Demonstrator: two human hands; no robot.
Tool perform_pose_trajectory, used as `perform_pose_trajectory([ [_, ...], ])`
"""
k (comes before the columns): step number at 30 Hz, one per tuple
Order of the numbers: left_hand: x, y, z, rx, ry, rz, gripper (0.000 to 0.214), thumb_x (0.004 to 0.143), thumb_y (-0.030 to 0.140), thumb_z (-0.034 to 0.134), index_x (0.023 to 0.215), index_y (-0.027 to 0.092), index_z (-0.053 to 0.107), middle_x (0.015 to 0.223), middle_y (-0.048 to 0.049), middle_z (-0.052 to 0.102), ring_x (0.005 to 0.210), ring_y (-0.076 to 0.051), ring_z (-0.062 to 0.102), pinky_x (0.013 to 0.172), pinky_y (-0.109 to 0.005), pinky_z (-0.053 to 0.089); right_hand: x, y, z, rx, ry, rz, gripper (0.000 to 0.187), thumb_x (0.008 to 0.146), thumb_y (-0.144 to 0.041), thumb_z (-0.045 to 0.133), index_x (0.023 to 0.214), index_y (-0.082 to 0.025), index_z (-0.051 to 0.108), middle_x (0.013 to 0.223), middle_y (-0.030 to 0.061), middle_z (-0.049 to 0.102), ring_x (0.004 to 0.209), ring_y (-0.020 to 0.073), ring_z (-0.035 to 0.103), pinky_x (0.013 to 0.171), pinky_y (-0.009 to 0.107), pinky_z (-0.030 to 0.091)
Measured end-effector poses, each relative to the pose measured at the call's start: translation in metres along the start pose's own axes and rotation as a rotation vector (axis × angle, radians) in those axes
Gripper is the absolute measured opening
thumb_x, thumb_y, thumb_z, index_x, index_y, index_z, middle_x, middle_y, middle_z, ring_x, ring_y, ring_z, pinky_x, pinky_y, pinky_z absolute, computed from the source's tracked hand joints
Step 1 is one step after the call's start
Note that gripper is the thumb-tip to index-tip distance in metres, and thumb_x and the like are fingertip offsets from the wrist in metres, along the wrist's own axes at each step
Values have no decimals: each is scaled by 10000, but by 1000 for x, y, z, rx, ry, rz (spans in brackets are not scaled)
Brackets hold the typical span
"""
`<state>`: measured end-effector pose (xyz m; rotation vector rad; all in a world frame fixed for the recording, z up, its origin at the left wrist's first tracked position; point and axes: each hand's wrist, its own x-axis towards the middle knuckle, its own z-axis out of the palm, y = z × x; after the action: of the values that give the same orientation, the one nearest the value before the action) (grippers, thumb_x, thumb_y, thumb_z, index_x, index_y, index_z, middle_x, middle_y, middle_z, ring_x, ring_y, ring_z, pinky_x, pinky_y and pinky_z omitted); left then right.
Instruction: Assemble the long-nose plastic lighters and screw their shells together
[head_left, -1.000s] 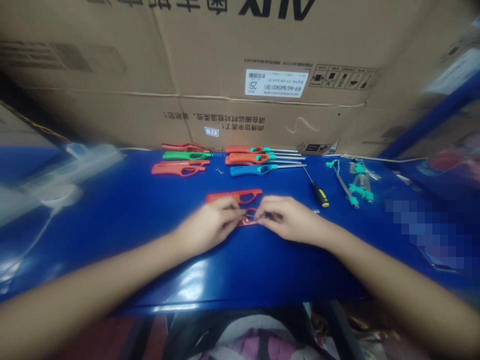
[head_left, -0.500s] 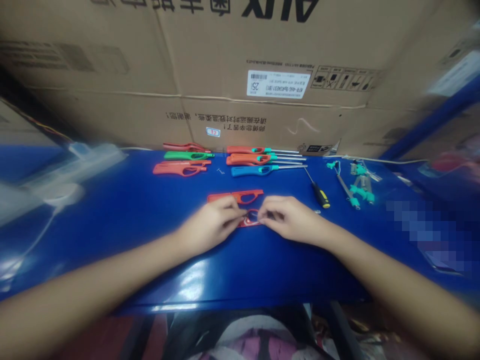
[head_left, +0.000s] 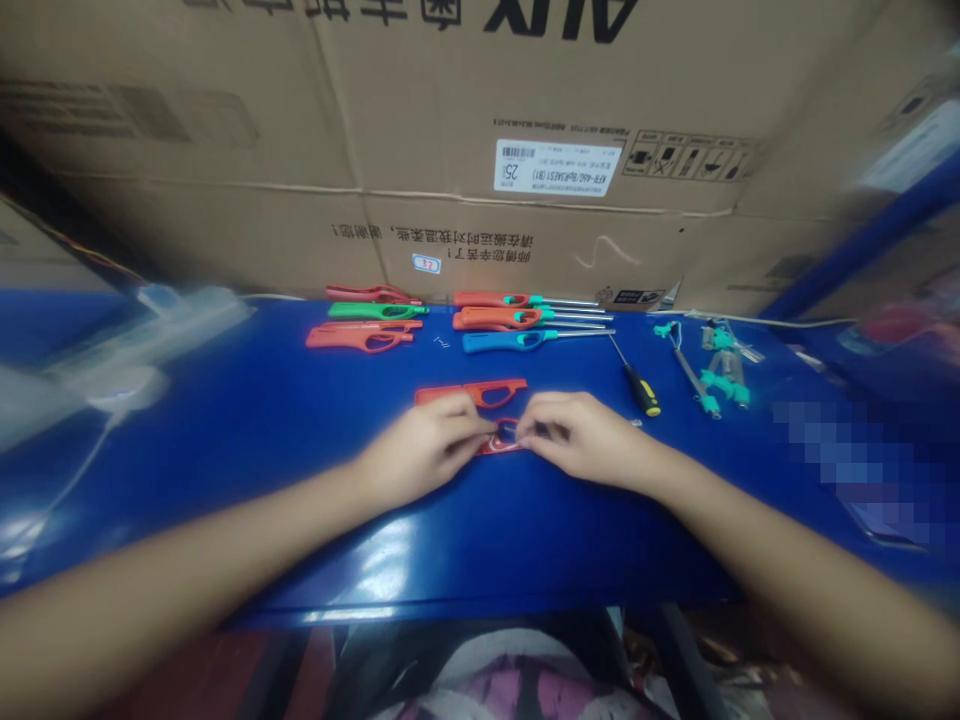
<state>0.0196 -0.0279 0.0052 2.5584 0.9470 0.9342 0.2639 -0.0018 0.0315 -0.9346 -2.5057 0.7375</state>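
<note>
Both hands work at a red lighter casing half (head_left: 501, 444) lying on the blue table. My left hand (head_left: 444, 440) covers its handle end, with thumb and forefinger pinched near the trigger loop. From the right, my right hand (head_left: 571, 436) pinches at the other side of the loop. A thin dark piece shows between the two sets of fingertips; its kind and which hand holds it are too small to tell. Just behind lies an orange-red casing half (head_left: 491, 392), partly hidden by my left hand.
Behind lie casing halves (head_left: 367, 336), a green casing (head_left: 379, 311) and long-necked lighters (head_left: 499, 318). A screwdriver (head_left: 642, 390) and teal lighter parts (head_left: 724, 380) lie to the right. A large cardboard box (head_left: 420, 120) stands behind. A power strip (head_left: 187, 325) is at left.
Almost nothing has moved. Both hands stay at the red casing half, with at most a slight shift of the fingertips.
</note>
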Motion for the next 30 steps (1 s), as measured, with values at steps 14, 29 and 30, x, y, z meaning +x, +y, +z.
perform_pose_trajectory([
  [14,0,-2,-1,-29,-21,17,197,952,136,585,1079,143,735,915,-75,670,816,-160,653,759,-279,548,0,1,1,-13,21,-3,102,869,-104,641,866,-164,724,839,31,698,684,117,606,658,233,463],
  [29,1,-1,-1,-22,-4,7,189,951,153,589,1065,158,740,916,-74,685,814,-159,668,755,-278,558,-2,-1,-1,5,25,-21,96,854,-107,646,804,-163,706,777,14,675,581,86,557,589,214,441],
  [30,1,-1,-1,-22,-5,4,189,949,151,592,1064,159,741,913,-71,685,812,-159,668,751,-277,557,-2,-1,-1,4,20,-26,99,859,-111,642,807,-164,708,791,19,682,600,93,570,600,218,449],
])
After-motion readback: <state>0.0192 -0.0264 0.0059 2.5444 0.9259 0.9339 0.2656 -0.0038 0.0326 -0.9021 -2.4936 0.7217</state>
